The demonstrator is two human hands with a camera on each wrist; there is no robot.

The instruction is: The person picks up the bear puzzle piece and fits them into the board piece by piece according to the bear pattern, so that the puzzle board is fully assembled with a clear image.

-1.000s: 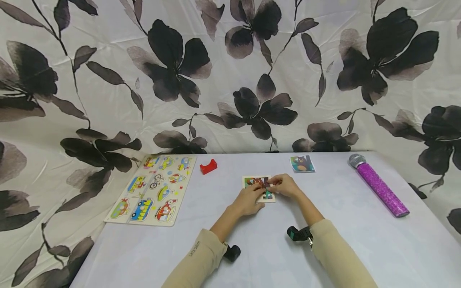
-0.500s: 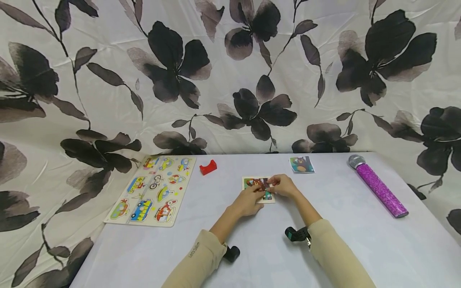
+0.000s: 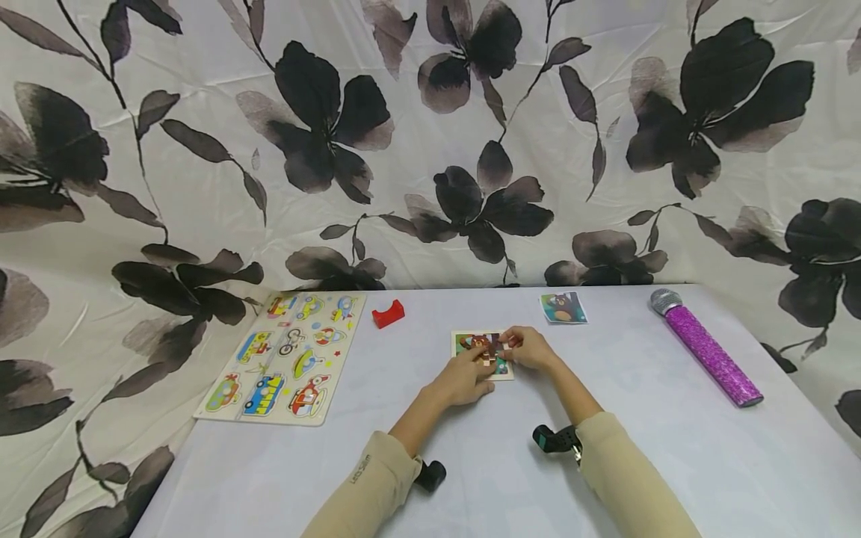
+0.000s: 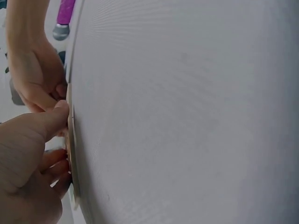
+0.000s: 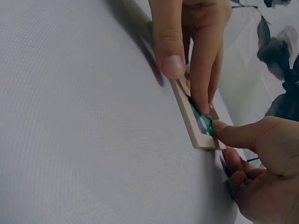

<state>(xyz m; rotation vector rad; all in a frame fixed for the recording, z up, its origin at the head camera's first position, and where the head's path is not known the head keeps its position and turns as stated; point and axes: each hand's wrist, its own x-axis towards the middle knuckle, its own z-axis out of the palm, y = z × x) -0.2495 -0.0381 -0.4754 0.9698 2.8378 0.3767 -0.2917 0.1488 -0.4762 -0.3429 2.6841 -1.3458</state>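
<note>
A small framed jigsaw puzzle (image 3: 504,366) with a brown bear picture lies flat on the white table. My left hand (image 3: 464,376) rests on its left and lower part, fingers stretched across the picture. The right wrist view has the left thumb at the pale wooden rim (image 5: 190,121). My right hand (image 3: 529,348) is at the right side, thumb and forefinger close together, seeming to pinch a small dark puzzle piece largely hidden by the fingertips. In the right wrist view, the right thumb (image 5: 238,133) touches the green part of the picture.
A vehicle picture board (image 3: 282,366) lies at the left, with a red plastic piece (image 3: 389,314) beside it. Behind my right hand is a bear picture card (image 3: 563,307). A glittery purple microphone (image 3: 713,355) lies at the right. Floral cloth (image 3: 471,202) hangs behind the table.
Both hands stay at the puzzle with only slight finger movement. A small pale patch now shows near the puzzle's middle. The other things have not moved.
</note>
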